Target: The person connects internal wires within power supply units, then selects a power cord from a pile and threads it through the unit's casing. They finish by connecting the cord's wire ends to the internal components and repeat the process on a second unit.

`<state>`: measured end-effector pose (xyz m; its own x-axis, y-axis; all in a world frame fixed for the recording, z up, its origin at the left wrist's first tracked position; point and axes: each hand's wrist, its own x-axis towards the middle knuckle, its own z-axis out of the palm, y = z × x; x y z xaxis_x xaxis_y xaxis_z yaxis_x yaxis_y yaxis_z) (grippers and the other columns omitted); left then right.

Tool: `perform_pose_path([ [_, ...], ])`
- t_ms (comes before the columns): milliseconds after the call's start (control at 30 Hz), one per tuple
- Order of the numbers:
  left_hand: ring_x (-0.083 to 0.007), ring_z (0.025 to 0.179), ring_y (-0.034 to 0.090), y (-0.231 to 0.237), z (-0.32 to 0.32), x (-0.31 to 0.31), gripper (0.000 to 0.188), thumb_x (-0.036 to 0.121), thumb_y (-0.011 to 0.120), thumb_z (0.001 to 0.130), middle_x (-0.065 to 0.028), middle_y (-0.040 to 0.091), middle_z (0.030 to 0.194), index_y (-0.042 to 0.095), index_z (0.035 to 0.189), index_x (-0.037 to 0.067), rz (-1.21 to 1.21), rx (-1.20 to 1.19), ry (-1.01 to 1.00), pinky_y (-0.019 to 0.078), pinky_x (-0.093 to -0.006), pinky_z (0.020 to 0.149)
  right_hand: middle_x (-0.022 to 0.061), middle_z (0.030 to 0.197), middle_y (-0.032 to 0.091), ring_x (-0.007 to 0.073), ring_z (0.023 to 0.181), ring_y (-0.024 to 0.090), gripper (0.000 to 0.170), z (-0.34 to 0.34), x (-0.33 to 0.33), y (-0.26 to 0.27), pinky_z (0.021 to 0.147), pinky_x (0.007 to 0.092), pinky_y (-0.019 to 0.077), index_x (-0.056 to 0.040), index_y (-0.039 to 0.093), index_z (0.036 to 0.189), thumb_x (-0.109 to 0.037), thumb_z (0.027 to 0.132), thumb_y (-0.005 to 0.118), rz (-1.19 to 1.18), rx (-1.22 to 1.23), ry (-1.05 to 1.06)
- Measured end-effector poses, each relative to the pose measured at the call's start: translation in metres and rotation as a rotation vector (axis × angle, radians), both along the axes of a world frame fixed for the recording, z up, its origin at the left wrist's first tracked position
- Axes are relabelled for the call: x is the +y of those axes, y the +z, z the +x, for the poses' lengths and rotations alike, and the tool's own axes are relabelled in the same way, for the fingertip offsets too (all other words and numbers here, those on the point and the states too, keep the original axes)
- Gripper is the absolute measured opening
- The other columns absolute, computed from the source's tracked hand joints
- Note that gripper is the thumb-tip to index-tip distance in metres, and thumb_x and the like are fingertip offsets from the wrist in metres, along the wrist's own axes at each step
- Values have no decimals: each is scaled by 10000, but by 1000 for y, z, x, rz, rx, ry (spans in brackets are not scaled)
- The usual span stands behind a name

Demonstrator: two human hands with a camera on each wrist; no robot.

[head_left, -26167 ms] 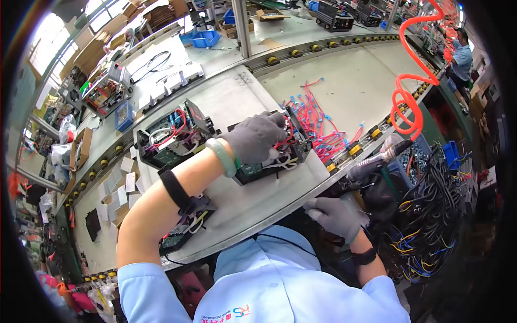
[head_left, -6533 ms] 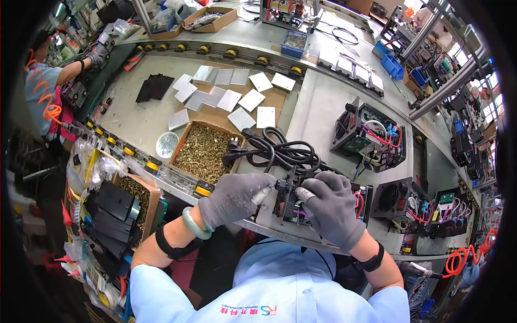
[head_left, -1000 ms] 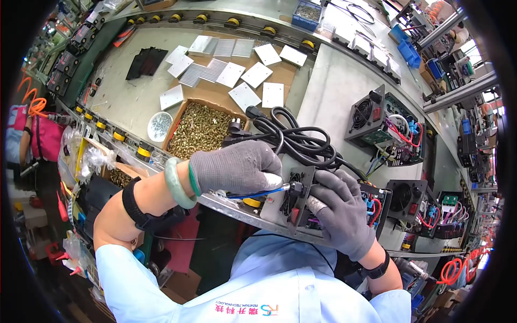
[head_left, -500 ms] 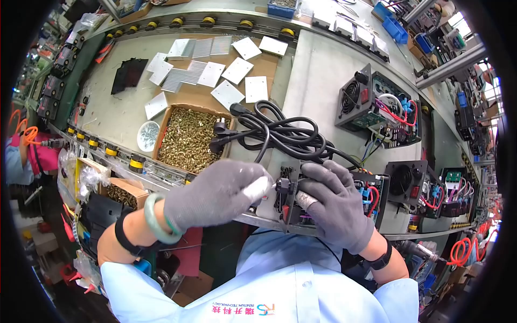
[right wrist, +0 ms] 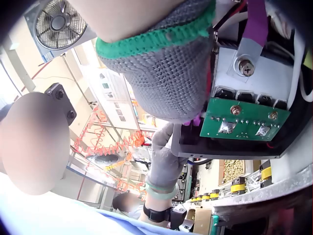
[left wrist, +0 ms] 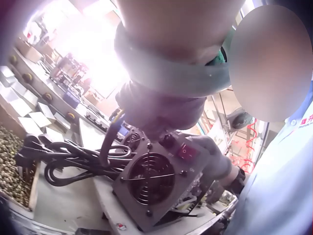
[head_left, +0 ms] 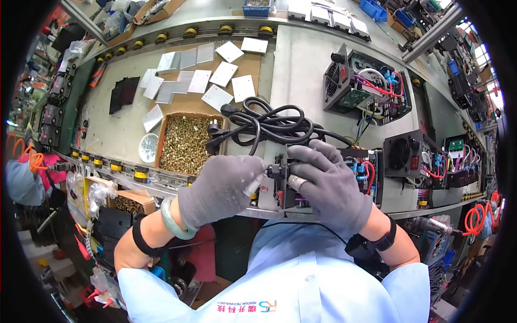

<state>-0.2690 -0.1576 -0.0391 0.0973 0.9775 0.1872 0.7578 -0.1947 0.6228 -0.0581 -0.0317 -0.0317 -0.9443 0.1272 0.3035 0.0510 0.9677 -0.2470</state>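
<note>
In the head view my gloved left hand point(head_left: 218, 188) is at the front of a black electrical unit, fingertips pinching a black knob point(head_left: 274, 171). The left wrist view shows this hand point(left wrist: 161, 110) over the knob point(left wrist: 167, 139), above a front panel point(left wrist: 134, 208) with a fan grille point(left wrist: 151, 176) and red rocker switch point(left wrist: 187, 152). My gloved right hand point(head_left: 334, 185) grips the panel from behind, a taped thumb against it. A green circuit board point(right wrist: 244, 119) and red wires point(head_left: 370, 177) show inside the unit. The fingertips of the right hand are hidden in its wrist view.
A coiled black power cord point(head_left: 280, 121) lies behind the unit, beside a box of brass fittings point(head_left: 187, 114). Finned heat sinks point(head_left: 223, 72) lie farther left. Similar units point(head_left: 366, 91) stand to the right. The bench edge point(head_left: 261, 212) runs close to my body.
A thin blue-shafted tool at the left hand one second ago is out of sight now. The left hand has come to the knob; the right stays on the panel. Earlier, the right hand was near a power driver.
</note>
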Motion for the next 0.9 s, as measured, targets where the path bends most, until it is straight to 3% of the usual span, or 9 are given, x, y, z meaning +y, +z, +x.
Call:
perform_pose_path([
  [133, -312, 657, 634, -10, -9, 4, 131, 20, 635, 891, -182, 623, 768, 656, 1020, 24, -40, -204, -22, 508, -349, 605, 67, 1070, 654, 258, 1250, 541, 233, -1, -1, 3, 1113, 472, 361, -69, 671, 966, -137, 750, 616, -48, -20, 24],
  [200, -127, 660, 569, -1, -11, 1, 156, 116, 596, 975, -31, 604, 734, 660, 1069, 9, -373, -522, 17, 469, -307, 611, 70, 1084, 656, 257, 1260, 539, 240, 0, -4, 6, 1116, 473, 357, -72, 670, 978, -131, 752, 619, -36, -34, 27],
  [267, -76, 703, 545, 11, -22, 7, 194, 156, 582, 993, 31, 580, 753, 667, 1081, 6, -836, -791, 62, 460, -298, 620, 66, 1082, 659, 257, 1262, 544, 247, 2, -2, 7, 1120, 477, 352, -77, 670, 992, -124, 754, 625, -24, -35, 39],
  [400, -140, 675, 579, -5, -22, 9, 199, 167, 594, 979, -38, 613, 743, 666, 1064, 2, -752, -736, 11, 468, -325, 622, 73, 1073, 671, 279, 1221, 575, 228, 3, -4, 10, 1124, 494, 349, -87, 674, 995, -109, 770, 643, -157, 47, 19],
  [500, -305, 659, 608, 2, -10, 15, 142, 121, 600, 945, -186, 611, 759, 637, 970, -14, -340, -125, -43, 474, -393, 630, 90, 1060, 673, 286, 1205, 584, 213, 2, -5, 1, 1129, 508, 349, -86, 674, 973, -131, 765, 660, -90, 37, 16],
  [667, -274, 637, 586, -4, -10, 17, 179, 152, 573, 971, -137, 587, 697, 622, 912, -10, -449, -381, -61, 470, -381, 623, 90, 1045, 670, 281, 1176, 594, 194, 3, -7, 5, 1123, 519, 357, -90, 675, 941, -125, 751, 670, -109, 36, 10],
  [733, -366, 745, 655, -21, 3, 22, 183, 164, 570, 949, -188, 618, 745, 619, 871, 6, -250, -604, 33, 504, -429, 684, 94, 1043, 670, 281, 1163, 598, 193, 2, -4, 1, 1113, 520, 370, -90, 678, 932, -120, 741, 678, -114, 53, 20],
  [800, -353, 695, 653, -8, 18, 27, 223, 288, 563, 975, -172, 616, 762, 611, 998, 71, -48, -144, -16, 497, -443, 551, 112, 1042, 666, 287, 1146, 599, 259, 9, -2, -11, 1064, 524, 412, -79, 674, 962, -93, 704, 693, -250, 223, -41],
  [900, -331, 677, 660, -19, 28, 31, 262, 306, 560, 981, -154, 618, 849, 576, 1054, 55, -89, -53, 128, 504, -427, 514, 129, 1106, 644, 312, 1148, 587, 322, -2, 0, -3, 1005, 511, 439, -61, 670, 1000, -104, 688, 740, -222, 255, -162],
])
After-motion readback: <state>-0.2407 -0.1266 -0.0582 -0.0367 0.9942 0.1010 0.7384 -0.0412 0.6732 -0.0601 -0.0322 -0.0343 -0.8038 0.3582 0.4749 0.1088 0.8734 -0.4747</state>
